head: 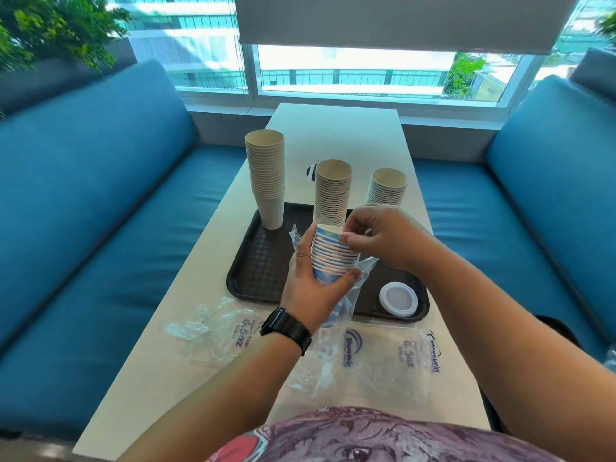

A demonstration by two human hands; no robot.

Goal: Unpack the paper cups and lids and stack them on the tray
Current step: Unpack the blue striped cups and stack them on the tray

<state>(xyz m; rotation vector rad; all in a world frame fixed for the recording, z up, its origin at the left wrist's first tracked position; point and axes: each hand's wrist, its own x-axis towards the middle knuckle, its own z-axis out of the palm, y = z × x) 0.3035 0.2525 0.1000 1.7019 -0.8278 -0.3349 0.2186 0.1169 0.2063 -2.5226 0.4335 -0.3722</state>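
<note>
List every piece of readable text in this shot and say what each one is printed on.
"6.5oz": left plastic wrapper on the table, seen rotated.
"Paper Cup": same wrapper, partly creased.
"50pcs": same wrapper, small, only just legible.
"SureWin": middle plastic wrapper.
"6.5oz": right plastic wrapper.
"SureWin": same right wrapper, at its edge.
Small line under the right "6.5oz": too blurred to read.

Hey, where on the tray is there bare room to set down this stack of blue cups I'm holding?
Tray: bare at the near-left corner, in front of the tall cup stack. The far edge is crowded by that stack, the middle stack and the right stack. The white lid takes the near-right corner.
</note>
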